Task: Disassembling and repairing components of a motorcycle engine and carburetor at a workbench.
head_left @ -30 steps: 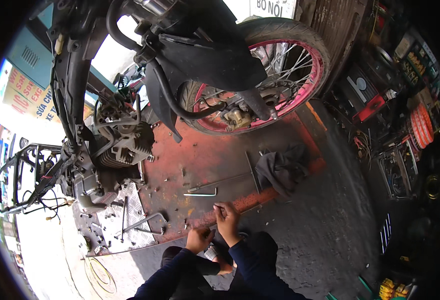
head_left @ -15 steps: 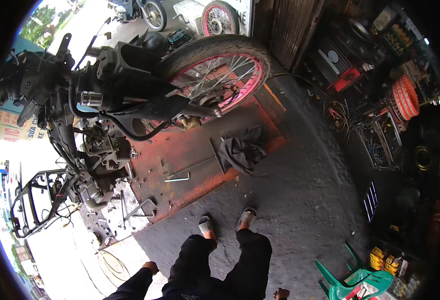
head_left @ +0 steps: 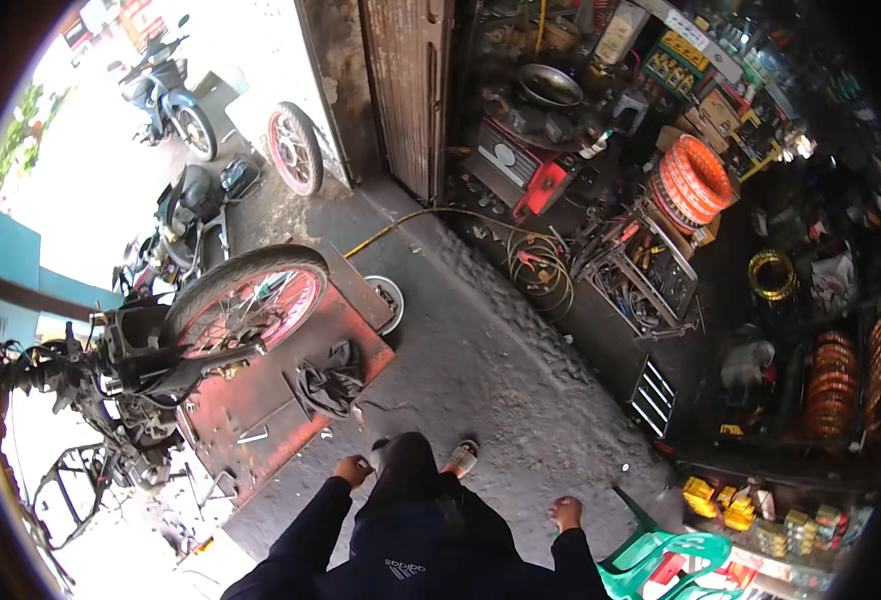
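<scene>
My left hand (head_left: 353,470) hangs in front of my left thigh with its fingers curled in, and nothing shows in it. My right hand (head_left: 566,513) is out to the right, also loosely closed, with no object visible in it. Neither hand touches anything. Ahead and left, a partly stripped motorcycle (head_left: 146,350) stands on a red work platform (head_left: 291,425), its front wheel (head_left: 251,300) with a pink rim. A dark cloth (head_left: 331,380) lies crumpled on the platform, next to a T-shaped wrench (head_left: 293,392) and a bent hex key (head_left: 253,436).
A green plastic chair (head_left: 661,560) stands close by my right hand. Farther right are a wheeled tool rack (head_left: 651,270), a coiled hose (head_left: 541,270) and stacked orange rims (head_left: 693,182). A round basin (head_left: 389,300) sits beside the platform. Another motorcycle (head_left: 171,100) is parked outside.
My view has turned right and moved back from the motorcycle, showing more of the shop. My left hand has come up and forward; my right hand shows more fully.
</scene>
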